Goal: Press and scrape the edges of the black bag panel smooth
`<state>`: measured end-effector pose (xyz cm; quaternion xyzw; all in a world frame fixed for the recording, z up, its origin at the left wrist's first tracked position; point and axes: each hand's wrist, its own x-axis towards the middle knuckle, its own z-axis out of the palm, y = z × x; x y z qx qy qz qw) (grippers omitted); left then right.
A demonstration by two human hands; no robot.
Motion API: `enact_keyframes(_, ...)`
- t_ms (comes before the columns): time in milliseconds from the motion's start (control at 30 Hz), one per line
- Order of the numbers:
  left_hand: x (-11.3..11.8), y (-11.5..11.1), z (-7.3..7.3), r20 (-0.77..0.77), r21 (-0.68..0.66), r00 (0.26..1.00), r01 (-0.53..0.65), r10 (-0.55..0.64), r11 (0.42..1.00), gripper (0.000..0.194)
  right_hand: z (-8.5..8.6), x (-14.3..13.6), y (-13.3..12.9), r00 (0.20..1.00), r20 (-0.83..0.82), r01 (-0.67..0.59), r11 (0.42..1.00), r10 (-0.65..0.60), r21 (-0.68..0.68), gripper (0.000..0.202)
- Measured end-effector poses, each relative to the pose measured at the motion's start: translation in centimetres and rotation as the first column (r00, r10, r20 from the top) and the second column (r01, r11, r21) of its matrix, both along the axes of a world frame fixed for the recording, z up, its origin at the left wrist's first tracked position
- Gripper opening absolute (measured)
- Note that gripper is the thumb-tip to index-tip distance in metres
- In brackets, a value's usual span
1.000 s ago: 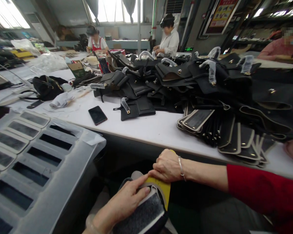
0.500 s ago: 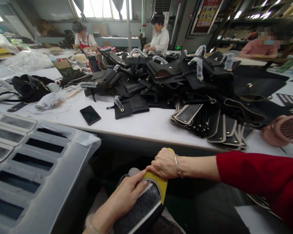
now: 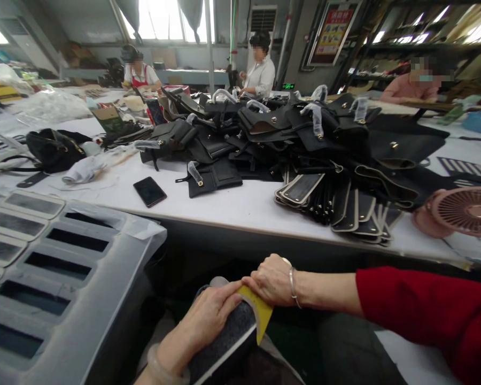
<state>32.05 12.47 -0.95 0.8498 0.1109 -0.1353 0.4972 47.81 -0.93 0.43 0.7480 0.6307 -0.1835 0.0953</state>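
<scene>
Low in the middle, my left hand (image 3: 206,315) lies over a dark panel with a pale edge (image 3: 228,342), holding it over my lap with fingers stretched forward and the thumb on top. My right hand (image 3: 270,280) is closed round a curved yellow sheet (image 3: 262,313), which bends across the far end of the panel. Its fingertips almost meet those of my left hand. A small whitish end shows above the right knuckles; what it belongs to is hidden. Most of the panel's left side is under my left hand.
A grey slotted stand (image 3: 104,256) with pale-edged panels (image 3: 14,222) is at left. On the white table (image 3: 200,211) lie a phone (image 3: 149,191), piled black bags (image 3: 260,128), a stack of pale-edged flaps (image 3: 304,190) and a pink fan (image 3: 460,211). Several people work behind.
My right hand and the yellow sheet have shifted slightly downward over the panel's end. A small stud seen there before is now hidden. The camera view has shifted a little.
</scene>
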Motion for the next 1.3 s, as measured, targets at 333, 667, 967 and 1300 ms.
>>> enact_keyframes(333, 1.5, 1.3, -0.9, -0.101, -0.232, 0.993, -0.088, 0.066, 0.969, 0.043, -0.8, -3.6, -3.8, 0.966, -0.158, 0.22, 0.973, -0.206, 0.074, 0.062)
enact_keyframes(667, 1.7, 0.4, -1.2, -0.203, -0.379, 0.968, -0.214, 0.144, 0.9, 0.043, -3.7, -0.7, -5.6, 0.325, -0.815, 0.607, 0.767, -0.479, -0.208, 0.081)
enact_keyframes(967, 2.1, 0.8, -0.7, -0.179, -0.355, 0.98, -0.143, 0.082, 0.924, 0.028, -5.5, -2.0, -1.8, -0.103, -0.935, 0.617, 0.715, -0.339, -0.327, 0.058)
enact_keyframes(1300, 3.1, 1.5, -1.3, -0.196, -0.334, 0.979, -0.125, 0.061, 0.934, 0.022, -5.4, -1.6, -1.9, -0.044, -0.965, 0.596, 0.769, -0.258, -0.233, 0.052)
